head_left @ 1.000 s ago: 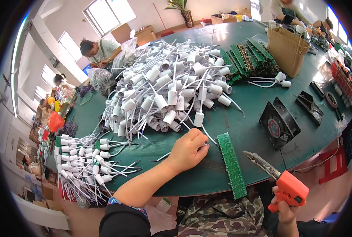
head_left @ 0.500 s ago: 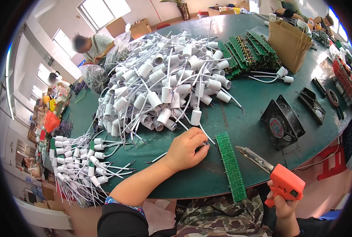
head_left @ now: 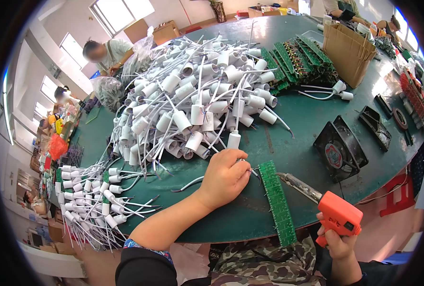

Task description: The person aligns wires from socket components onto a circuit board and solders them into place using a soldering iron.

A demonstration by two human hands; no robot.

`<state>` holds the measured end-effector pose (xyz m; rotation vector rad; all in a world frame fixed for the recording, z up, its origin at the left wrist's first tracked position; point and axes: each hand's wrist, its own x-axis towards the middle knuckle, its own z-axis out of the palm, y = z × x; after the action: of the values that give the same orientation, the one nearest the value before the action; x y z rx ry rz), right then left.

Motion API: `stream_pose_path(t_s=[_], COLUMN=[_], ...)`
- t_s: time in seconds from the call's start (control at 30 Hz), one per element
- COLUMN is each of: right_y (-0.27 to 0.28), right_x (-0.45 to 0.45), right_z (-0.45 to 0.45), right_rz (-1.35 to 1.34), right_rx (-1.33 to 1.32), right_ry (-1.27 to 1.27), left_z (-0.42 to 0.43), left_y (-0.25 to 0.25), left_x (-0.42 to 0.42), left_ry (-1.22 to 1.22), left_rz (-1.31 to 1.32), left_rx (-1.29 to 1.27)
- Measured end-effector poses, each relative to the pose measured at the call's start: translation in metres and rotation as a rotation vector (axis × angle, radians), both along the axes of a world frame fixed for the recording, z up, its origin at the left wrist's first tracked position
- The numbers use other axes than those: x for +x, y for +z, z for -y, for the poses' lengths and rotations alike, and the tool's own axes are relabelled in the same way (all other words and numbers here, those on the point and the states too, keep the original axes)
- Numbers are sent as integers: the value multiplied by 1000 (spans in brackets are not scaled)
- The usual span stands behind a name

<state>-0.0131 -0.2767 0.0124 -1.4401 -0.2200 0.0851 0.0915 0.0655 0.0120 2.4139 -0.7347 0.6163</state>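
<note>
My left hand (head_left: pixel 227 177) is closed in a pinch on a thin white wire (head_left: pixel 254 171), whose stripped end pokes out towards a green circuit board strip (head_left: pixel 277 202). Just beyond the knuckles stands a white plastic lamp cap (head_left: pixel 234 140); whether it belongs to that wire is hidden by the hand. The strip lies lengthwise, its near end over the table edge. In my right hand (head_left: pixel 338 243) is an orange-red soldering gun (head_left: pixel 340 214), gripped by its handle. Its metal tip points left and lies close to the strip's right edge, near the upper part.
A large heap of white wired lamp caps (head_left: pixel 188 95) rises ahead, with finished-looking bundles (head_left: pixel 95 195) at the left. Behind are stacked green boards (head_left: pixel 295 64) and a cardboard box (head_left: pixel 349 52). A black fan (head_left: pixel 340 148) stands at the right. A co-worker (head_left: pixel 112 55) sits across the table.
My left hand has shifted slightly forward, and its fingers have turned with the wire nearer the strip. The soldering gun has moved left, bringing its tip closer to the strip.
</note>
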Motion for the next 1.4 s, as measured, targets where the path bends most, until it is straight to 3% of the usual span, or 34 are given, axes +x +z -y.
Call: stream_pose_path(t_s=[0.17,0.37,0.67,0.9,0.97,1.13,1.17,1.2,1.23,1.27,1.4], right_y=[4,-1,0,8,11,19,17,21,20,16,9], right_x=[15,36,42,38,36,29,30,29,33,32,34], right_z=[-22,-30,-36,-53,-48,-40,-45,-41,-48,-42,-44], right_rz=[83,251,206,65,165,186,168,134,156,176,183], right_rx=[36,-113,-159,-10,-230,-257,-95,-196,-23,-159,-191], right_ry=[-49,76,97,87,44,-11,25,51,72,90,57], left_z=[9,10,10,4,6,12,9,8,10,10,10], left_y=[-11,-15,-17,-18,-21,-19,-17,-18,-14,-16,-17], left_x=[7,9,10,7,7,10,8,9,7,9,11], left_ry=[36,37,30,45,60,38,21,30,35,29,17], left_rz=[83,92,74,48,96,96,110,103,83,98,84], left_rx=[30,24,55,98,79,65,84,98,68,51,33])
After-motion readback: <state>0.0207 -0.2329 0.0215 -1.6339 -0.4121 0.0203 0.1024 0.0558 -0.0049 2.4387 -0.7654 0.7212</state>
